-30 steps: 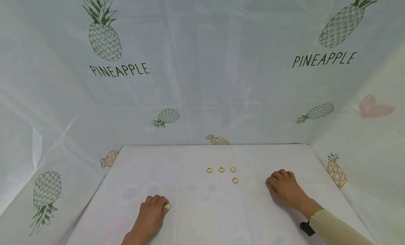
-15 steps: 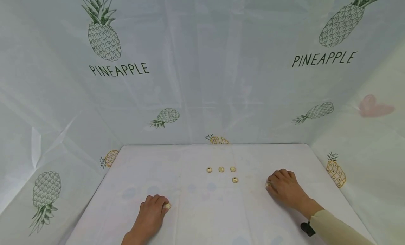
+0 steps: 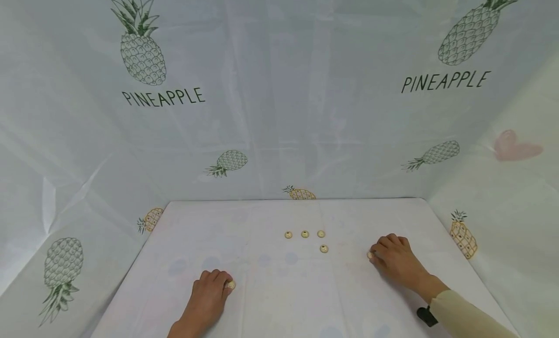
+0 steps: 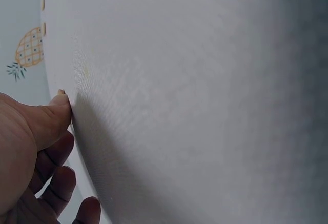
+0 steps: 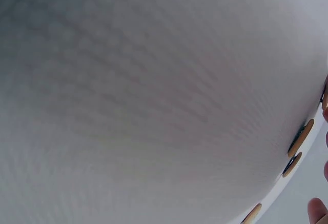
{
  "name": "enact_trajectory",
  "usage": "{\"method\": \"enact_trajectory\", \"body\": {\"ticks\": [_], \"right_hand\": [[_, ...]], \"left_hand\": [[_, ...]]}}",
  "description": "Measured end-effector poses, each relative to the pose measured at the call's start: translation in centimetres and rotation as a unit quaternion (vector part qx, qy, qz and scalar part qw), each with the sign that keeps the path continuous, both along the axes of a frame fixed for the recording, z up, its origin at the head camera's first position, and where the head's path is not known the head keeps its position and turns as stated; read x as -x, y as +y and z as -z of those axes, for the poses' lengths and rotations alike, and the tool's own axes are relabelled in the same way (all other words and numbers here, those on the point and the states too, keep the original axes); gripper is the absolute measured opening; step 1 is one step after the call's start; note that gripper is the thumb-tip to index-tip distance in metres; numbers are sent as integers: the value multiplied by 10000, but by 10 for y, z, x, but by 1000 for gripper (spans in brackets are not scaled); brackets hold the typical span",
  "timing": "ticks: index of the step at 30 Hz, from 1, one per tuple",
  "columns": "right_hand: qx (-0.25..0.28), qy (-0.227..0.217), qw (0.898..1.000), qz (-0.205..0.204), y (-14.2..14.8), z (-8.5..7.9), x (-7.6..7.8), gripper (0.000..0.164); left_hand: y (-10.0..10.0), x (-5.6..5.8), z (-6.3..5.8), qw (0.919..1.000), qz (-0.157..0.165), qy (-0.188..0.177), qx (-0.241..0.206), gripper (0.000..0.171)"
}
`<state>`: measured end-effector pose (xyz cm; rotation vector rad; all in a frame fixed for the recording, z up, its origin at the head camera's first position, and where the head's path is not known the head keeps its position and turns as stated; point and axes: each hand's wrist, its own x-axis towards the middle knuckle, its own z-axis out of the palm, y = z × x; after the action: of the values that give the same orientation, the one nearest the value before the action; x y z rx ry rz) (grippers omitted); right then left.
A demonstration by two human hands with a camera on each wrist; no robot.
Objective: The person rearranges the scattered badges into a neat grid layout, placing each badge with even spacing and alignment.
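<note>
At the lower left of the head view my left hand [image 3: 205, 299] rests low over the cloth, thumb and forefinger pinching a small round wooden disc [image 3: 231, 284]. In the left wrist view a sliver of this disc [image 4: 61, 91] shows past the thumb tip, the other fingers loosely bent. Over on the right, my right hand [image 3: 398, 261] has curled fingers and pinches another pale disc [image 3: 369, 255], partly covered by the fingertips. The right wrist view catches only fingertips [image 5: 316, 209] along its right edge, with a disc [image 5: 325, 95] beside the upper ones.
Between the hands, farther back, several like discs lie on the white cloth: a row of three, with its right-hand disc [image 3: 321, 234], and one disc [image 3: 324, 249] just in front. Pineapple-printed sheeting [image 3: 297, 110] walls the table [image 3: 279, 309] behind and at both sides.
The disc at my right fingertips, hidden a second ago, now shows as the right hand has shifted slightly to the right. My left hand and the other discs stay put.
</note>
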<state>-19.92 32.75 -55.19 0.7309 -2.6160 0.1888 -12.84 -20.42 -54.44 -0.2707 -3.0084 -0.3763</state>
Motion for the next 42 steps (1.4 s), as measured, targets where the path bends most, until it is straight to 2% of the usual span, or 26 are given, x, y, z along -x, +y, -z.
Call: {"method": "enact_trajectory", "body": {"ticks": [11,18,22,31,42], "right_hand": [[-63,-90,9999,61,-4,1,5,14],[-227,567,9973,-404,-4,6,16,15],[-381,743,9951,-536,-6,6,20,15],[-534,802,9939,-542,-16,0,26,17],[-410,719,9953,-502,-35,-3,29,20]], "left_hand": [[-2,-2,1,10000,-64,36,-7,15],[-4,-3,3,9999,-88,-19,-51,14],[-4,-4,4,9999,-111,-27,-56,13],[-5,-4,3,9999,-126,-13,12,15],[-4,1,-1,9996,-4,245,129,22]]}}
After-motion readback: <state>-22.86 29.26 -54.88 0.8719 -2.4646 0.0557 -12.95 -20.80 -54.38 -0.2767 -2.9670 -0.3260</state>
